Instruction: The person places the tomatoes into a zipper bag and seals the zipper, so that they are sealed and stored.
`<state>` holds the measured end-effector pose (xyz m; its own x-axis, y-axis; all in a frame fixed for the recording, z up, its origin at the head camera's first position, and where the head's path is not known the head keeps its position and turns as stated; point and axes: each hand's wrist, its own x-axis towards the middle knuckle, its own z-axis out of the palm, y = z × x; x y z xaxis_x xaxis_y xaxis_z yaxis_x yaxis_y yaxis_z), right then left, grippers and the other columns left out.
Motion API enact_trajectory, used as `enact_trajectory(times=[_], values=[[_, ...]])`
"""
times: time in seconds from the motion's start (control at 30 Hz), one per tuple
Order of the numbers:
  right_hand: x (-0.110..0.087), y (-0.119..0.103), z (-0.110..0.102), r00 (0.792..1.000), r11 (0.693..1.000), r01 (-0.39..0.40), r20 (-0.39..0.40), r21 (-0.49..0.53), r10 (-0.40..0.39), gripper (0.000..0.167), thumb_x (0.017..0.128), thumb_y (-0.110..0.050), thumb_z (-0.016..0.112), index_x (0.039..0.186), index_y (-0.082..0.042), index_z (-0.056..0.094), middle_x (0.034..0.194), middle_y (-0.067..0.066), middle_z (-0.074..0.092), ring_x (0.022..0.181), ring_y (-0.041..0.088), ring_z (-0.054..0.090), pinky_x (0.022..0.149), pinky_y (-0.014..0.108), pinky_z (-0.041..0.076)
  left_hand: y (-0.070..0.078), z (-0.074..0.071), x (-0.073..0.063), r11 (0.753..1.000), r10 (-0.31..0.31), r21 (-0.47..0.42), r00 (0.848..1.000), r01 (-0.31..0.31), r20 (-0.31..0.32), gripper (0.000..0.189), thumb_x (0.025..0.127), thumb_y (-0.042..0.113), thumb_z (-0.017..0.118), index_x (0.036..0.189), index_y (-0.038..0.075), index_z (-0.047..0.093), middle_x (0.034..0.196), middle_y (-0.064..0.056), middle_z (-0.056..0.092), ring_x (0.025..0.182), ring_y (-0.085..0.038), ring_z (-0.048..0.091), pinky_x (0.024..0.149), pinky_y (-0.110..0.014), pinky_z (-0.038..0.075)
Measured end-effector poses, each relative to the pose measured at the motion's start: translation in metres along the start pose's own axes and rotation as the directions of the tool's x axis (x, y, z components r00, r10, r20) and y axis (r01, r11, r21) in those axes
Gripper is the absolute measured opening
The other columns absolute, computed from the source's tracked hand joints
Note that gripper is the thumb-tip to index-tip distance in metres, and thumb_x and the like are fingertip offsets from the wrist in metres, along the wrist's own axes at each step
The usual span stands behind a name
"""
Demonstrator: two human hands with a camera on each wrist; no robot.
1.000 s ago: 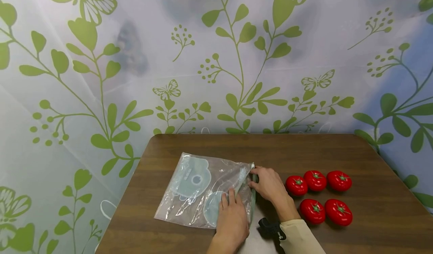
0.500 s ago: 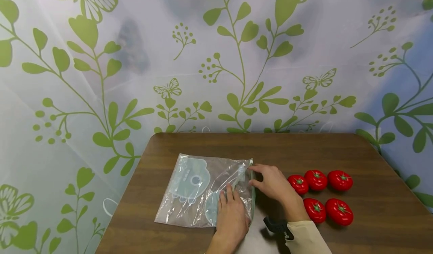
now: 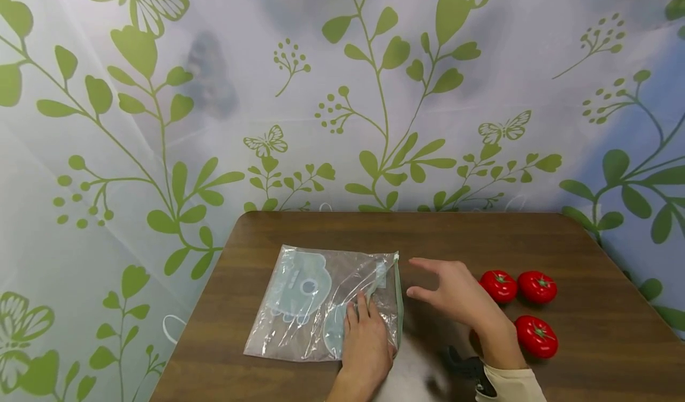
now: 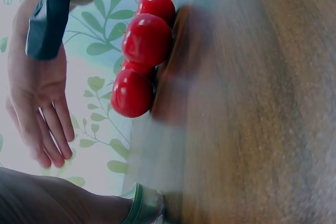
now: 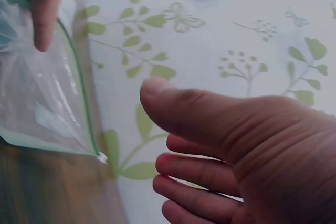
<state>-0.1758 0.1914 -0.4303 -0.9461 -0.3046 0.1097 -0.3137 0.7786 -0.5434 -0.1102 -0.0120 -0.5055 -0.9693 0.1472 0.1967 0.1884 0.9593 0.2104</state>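
Trouble, if any comes, would probably start with the clear bag point(image 3: 326, 307), a limp piece of plastic lying flat on the left half of the desk point(image 3: 321, 226). The left hand point(image 3: 366, 342) lies over its right part with fingers laid out fairly straight; one digit meets the green edge in the left wrist view, but whether it pinches the plastic I cannot tell. If it only presses, such thin plastic could slip or its upper layer drop closed. The right hand point(image 3: 455, 292) hangs in the air just beside the bag's right side, thumb and fingers apart, grasping nothing. Toward the desk's right edge sit glossy tomatoes point(image 3: 537, 286); being round, one could roll if brushed by the right forearm, which hides part of the group from the head view.

As for containers, I see just that bag. A green strip point(image 3: 400, 319) runs along its right side with a pale slider point(image 3: 396, 257) at the far end, and another green line slants by the left fingertips, so its mouth looks parted. Nothing loose shows inside; the pale blue shapes point(image 3: 313, 274) look printed.
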Motion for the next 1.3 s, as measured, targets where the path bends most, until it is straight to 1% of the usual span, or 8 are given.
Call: enact_trajectory(times=[0.1, 0.17, 0.23, 0.33, 0.53, 0.7, 1.03, 1.3], values=[[-0.009, 0.0, -0.011, 1.0, 1.0, -0.007, -0.013, 0.001, 0.007, 0.063, 0.091, -0.041, 0.09, 0.146, -0.016, 0.072, 0.144, 0.011, 0.074, 0.129, 0.037, 0.072, 0.105, 0.064, 0.057, 0.0, 0.0, 0.0, 1.0, -0.001, -0.004, 1.0, 0.001, -0.004, 0.101, 0.066, 0.035, 0.102, 0.144, -0.012, 0.058, 0.155, -0.034, 0.056, 0.135, -0.054, 0.061, 0.111, -0.055, 0.054], [-0.015, 0.0, -0.016, 1.0, 1.0, -0.017, -0.014, -0.002, 0.017, 0.066, 0.091, -0.043, 0.09, 0.147, -0.017, 0.07, 0.11, 0.005, 0.083, 0.094, 0.027, 0.078, 0.097, 0.058, 0.062, 0.0, 0.0, 0.0, 1.0, 0.0, 0.0, 1.0, 0.0, -0.006, 0.102, 0.066, 0.035, 0.102, 0.144, -0.012, 0.058, 0.155, -0.034, 0.056, 0.135, -0.054, 0.061, 0.111, -0.055, 0.054], [-0.021, 0.001, -0.02, 0.999, 0.999, -0.037, -0.008, -0.012, 0.037, 0.069, 0.09, -0.047, 0.09, 0.149, -0.019, 0.069, 0.073, -0.007, 0.069, 0.061, 0.012, 0.06, 0.084, 0.047, 0.062, 0.0, 0.0, 0.0, 1.0, 0.003, 0.008, 1.0, -0.003, -0.008, 0.102, 0.066, 0.036, 0.102, 0.144, -0.012, 0.058, 0.155, -0.033, 0.057, 0.135, -0.054, 0.061, 0.111, -0.055, 0.055], [-0.031, 0.006, -0.022, 0.997, 0.997, -0.077, 0.018, -0.017, 0.077, 0.073, 0.09, -0.05, 0.089, 0.152, -0.02, 0.066, 0.055, -0.015, 0.035, 0.053, 0.004, 0.032, 0.082, 0.043, 0.06, 0.0, 0.0, -0.001, 1.0, 0.001, 0.004, 1.0, -0.001, -0.003, 0.103, 0.066, 0.036, 0.102, 0.145, -0.012, 0.058, 0.155, -0.033, 0.057, 0.135, -0.054, 0.061, 0.111, -0.055, 0.054], [-0.052, 0.022, -0.029, 0.992, 0.992, -0.124, 0.015, 0.011, 0.124, 0.079, 0.086, -0.053, 0.091, 0.154, -0.022, 0.065, 0.067, -0.012, 0.061, 0.064, 0.008, 0.057, 0.077, 0.038, 0.061, 0.001, 0.0, -0.001, 0.999, -0.014, -0.044, 1.0, 0.014, 0.009, 0.102, 0.067, 0.032, 0.102, 0.146, -0.014, 0.057, 0.156, -0.035, 0.055, 0.137, -0.055, 0.059, 0.113, -0.057, 0.053], [-0.069, 0.036, -0.042, 0.99, 0.99, -0.143, -0.012, 0.015, 0.143, 0.082, 0.085, -0.058, 0.09, 0.153, -0.02, 0.066, 0.138, 0.019, 0.075, 0.124, 0.045, 0.072, 0.093, 0.066, 0.061, 0.001, 0.0, -0.001, 0.999, -0.014, -0.036, 1.0, 0.013, -0.011, 0.102, 0.065, 0.032, 0.102, 0.145, -0.014, 0.057, 0.155, -0.035, 0.055, 0.136, -0.055, 0.06, 0.112, -0.057, 0.054], [-0.095, 0.065, -0.057, 0.983, 0.986, -0.167, -0.085, -0.015, 0.166, 0.079, 0.084, -0.052, 0.093, 0.15, -0.016, 0.068, 0.141, 0.027, 0.071, 0.118, 0.05, 0.072, 0.088, 0.069, 0.06, 0.001, -0.001, 0.0, 0.999, -0.019, -0.039, 1.0, 0.018, -0.017, 0.1, 0.065, 0.03, 0.102, 0.144, -0.014, 0.058, 0.155, -0.035, 0.056, 0.136, -0.055, 0.06, 0.112, -0.057, 0.054], [-0.108, 0.076, -0.061, 0.974, 0.977, -0.208, -0.099, -0.052, 0.202, 0.074, 0.084, -0.051, 0.094, 0.146, -0.017, 0.071, 0.136, 0.022, 0.076, 0.11, 0.042, 0.076, 0.076, 0.043, 0.061, 0.001, 0.001, 0.0, 0.998, -0.025, -0.063, 1.0, 0.026, 0.007, 0.097, 0.067, 0.027, 0.1, 0.144, -0.013, 0.057, 0.155, -0.035, 0.055, 0.136, -0.057, 0.06, 0.112, -0.059, 0.054]])
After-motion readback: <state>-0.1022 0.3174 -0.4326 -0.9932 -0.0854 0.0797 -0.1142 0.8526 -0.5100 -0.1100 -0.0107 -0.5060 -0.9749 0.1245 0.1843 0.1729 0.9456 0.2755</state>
